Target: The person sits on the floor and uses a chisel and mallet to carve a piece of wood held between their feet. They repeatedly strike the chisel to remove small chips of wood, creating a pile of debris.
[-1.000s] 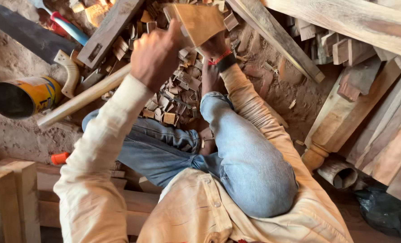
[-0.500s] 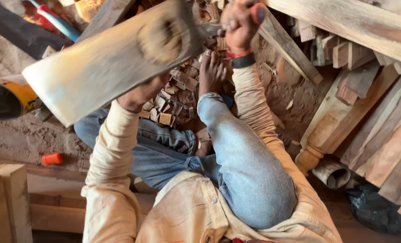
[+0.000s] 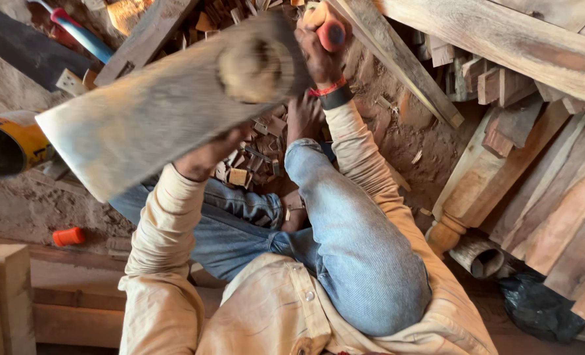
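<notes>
I sit on the dirt floor with my knees drawn up. My left hand (image 3: 203,156) grips a long, pale wooden plank (image 3: 141,125) from beneath. The plank is lifted close to the camera, slants up to the right and is blurred, with a round knot near its upper end. My right hand (image 3: 317,56) is raised at the top of the view, fist closed on the red handle of a tool (image 3: 332,33) whose head is out of sight. A red band and a black strap circle that wrist.
A heap of small wood offcuts (image 3: 256,141) lies by my feet. A yellow can (image 3: 10,141) lies at left, with an orange piece (image 3: 69,235) below it. Planks, a turned wooden leg (image 3: 466,197) and a pipe (image 3: 484,258) crowd the right. Wooden blocks (image 3: 3,296) stand bottom left.
My left hand has swung the plank up from the offcut heap toward the camera. My right hand has risen to the top of the view with the red-handled tool.
</notes>
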